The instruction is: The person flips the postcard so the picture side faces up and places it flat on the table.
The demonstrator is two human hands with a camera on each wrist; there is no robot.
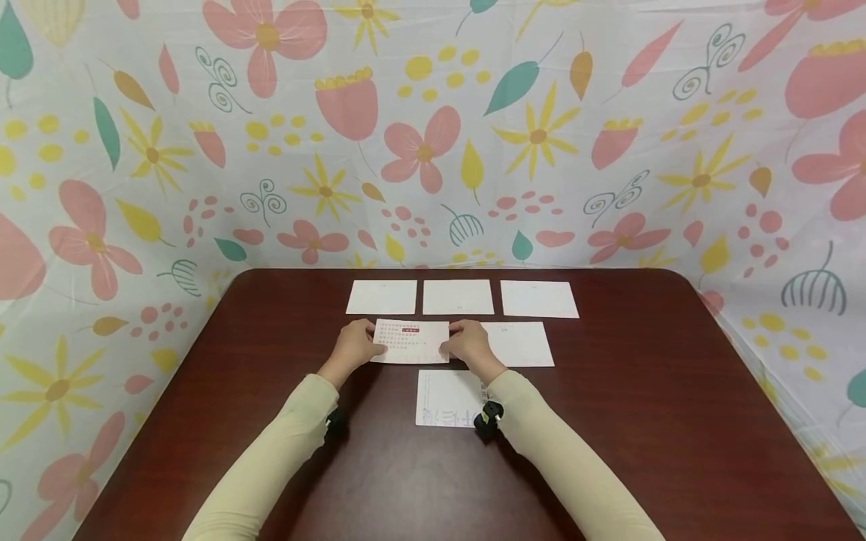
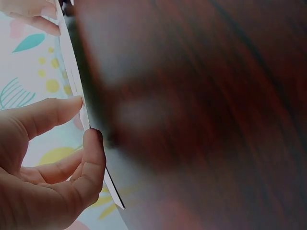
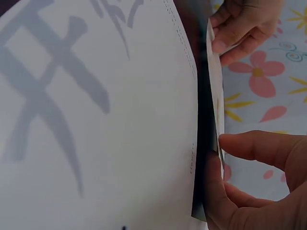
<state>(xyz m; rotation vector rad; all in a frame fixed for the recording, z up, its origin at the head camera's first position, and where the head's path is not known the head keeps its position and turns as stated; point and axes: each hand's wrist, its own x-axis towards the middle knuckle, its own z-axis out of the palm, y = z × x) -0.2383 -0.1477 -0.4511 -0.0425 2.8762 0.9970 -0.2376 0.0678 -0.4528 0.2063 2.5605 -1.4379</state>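
Observation:
A white card (image 1: 411, 342) printed with small red lines of text is pinched between both hands in the head view. My left hand (image 1: 355, 344) grips its left edge and my right hand (image 1: 471, 346) its right edge. Seen from the left wrist, the thumb and fingers of the left hand (image 2: 53, 172) pinch the thin card (image 2: 76, 81) from its two faces. From the right wrist, the right hand (image 3: 268, 182) pinches the other end, with the card (image 3: 215, 86) nearly edge-on. Under the right wrist lies a white card with large grey brush characters (image 3: 139, 124), partly covered by the sleeve in the head view.
Three white cards lie in a back row: left (image 1: 382, 297), middle (image 1: 458, 297) and right (image 1: 539, 299). Another white card (image 1: 524, 344) lies right of the right hand, partly hidden by it. The dark wooden table (image 1: 629, 421) meets a flowered cloth (image 1: 433, 195) behind.

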